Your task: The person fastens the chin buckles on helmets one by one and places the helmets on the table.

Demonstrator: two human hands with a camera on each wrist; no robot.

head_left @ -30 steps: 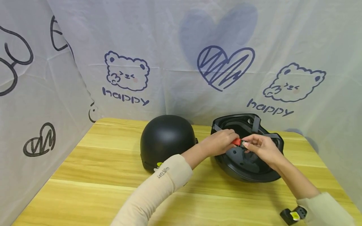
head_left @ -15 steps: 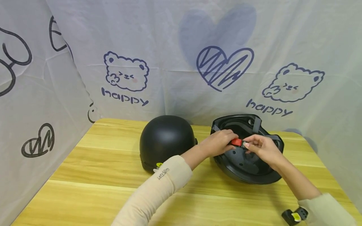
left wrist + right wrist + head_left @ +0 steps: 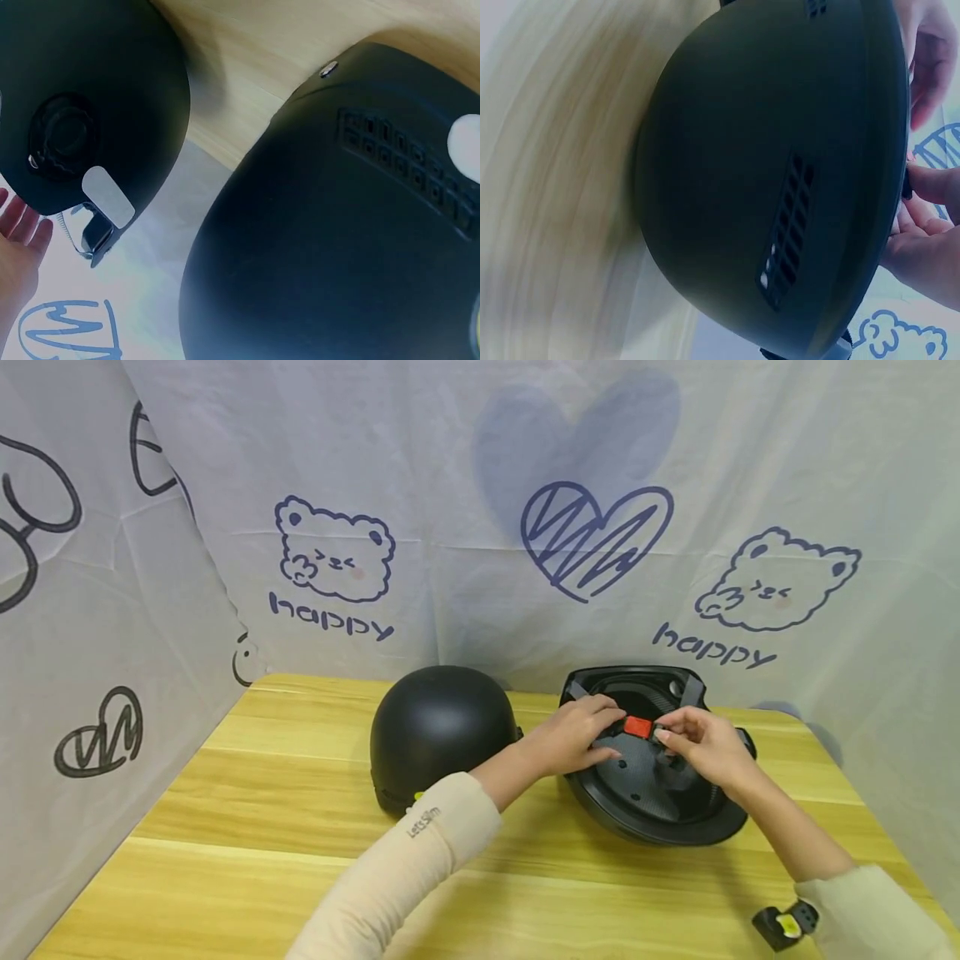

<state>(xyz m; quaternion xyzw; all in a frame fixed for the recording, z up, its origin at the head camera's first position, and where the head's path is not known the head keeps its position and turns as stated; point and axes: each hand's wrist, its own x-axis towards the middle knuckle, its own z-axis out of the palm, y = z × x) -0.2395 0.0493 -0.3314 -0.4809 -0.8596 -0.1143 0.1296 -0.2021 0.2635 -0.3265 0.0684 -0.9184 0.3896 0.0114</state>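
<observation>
An upturned black helmet point(image 3: 675, 810) lies at the right of the table, its padded inside facing up, in the head view. Over its opening sits a red buckle point(image 3: 638, 727) on the chin strap. My right hand point(image 3: 708, 747) pinches the dark right end of the buckle between thumb and fingers. At its left end, the fingers of my left hand point(image 3: 573, 735) are near or touching the strap, with the thumb held apart below. In the right wrist view the helmet shell point(image 3: 765, 150) hides part of both hands. My left hand point(image 3: 19, 251) shows loosely spread fingers in the left wrist view.
A second black helmet point(image 3: 442, 735) stands dome up just left of my left forearm. Behind the wooden table point(image 3: 247, 827) hangs a white printed cloth point(image 3: 450, 468). A black wrist camera point(image 3: 783, 927) is by my right sleeve.
My left thumb has come away from the buckle and its fingers have loosened, baring more red. The buckle and right hand have shifted slightly right and up. The upturned helmet has tipped a little.
</observation>
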